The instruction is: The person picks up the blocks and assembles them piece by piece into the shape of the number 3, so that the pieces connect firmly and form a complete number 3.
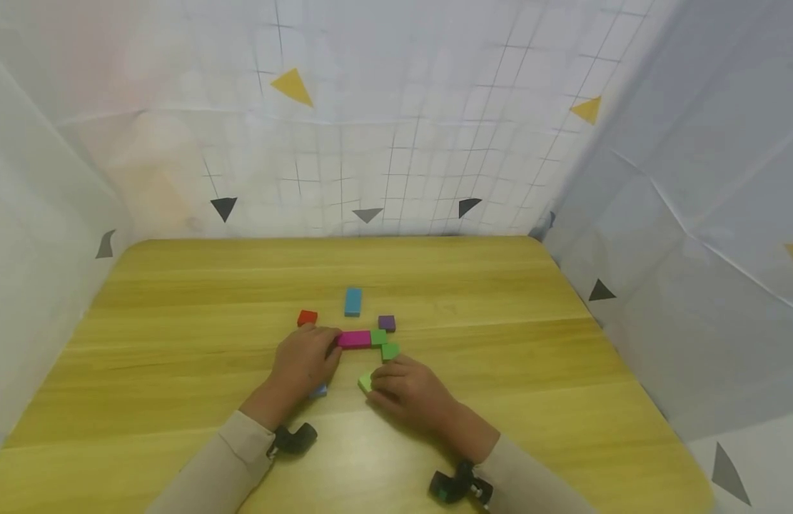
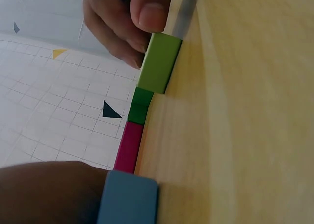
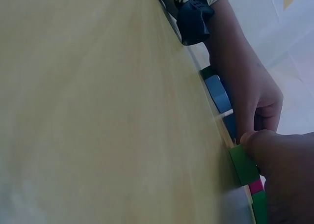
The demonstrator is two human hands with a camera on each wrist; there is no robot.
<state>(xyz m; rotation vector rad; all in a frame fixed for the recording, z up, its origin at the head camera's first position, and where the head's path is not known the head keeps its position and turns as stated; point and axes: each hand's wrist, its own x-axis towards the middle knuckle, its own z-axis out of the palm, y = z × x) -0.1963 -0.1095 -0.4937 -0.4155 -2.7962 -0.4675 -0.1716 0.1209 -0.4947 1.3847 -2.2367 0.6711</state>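
My left hand (image 1: 304, 363) has its thumb and forefinger at the left end of a magenta block (image 1: 354, 340), which appears pinched between them. Against that block's right end sits a green block (image 1: 378, 337), and a second green block (image 1: 390, 351) touches its lower right corner. My right hand (image 1: 412, 392) holds a light green block (image 1: 365, 383) nearer to me, its fingers covering part of it. The left wrist view shows the right thumb at one end of the light green block (image 2: 159, 64). A blue block (image 1: 318, 390) lies partly under my left hand.
A red block (image 1: 307, 318) lies just beyond my left hand. Farther back are a light blue block (image 1: 352, 302) and a purple block (image 1: 386, 323). All rest on a wooden table (image 1: 499, 285), enclosed by a patterned white sheet (image 1: 396, 143) at the back and sides.
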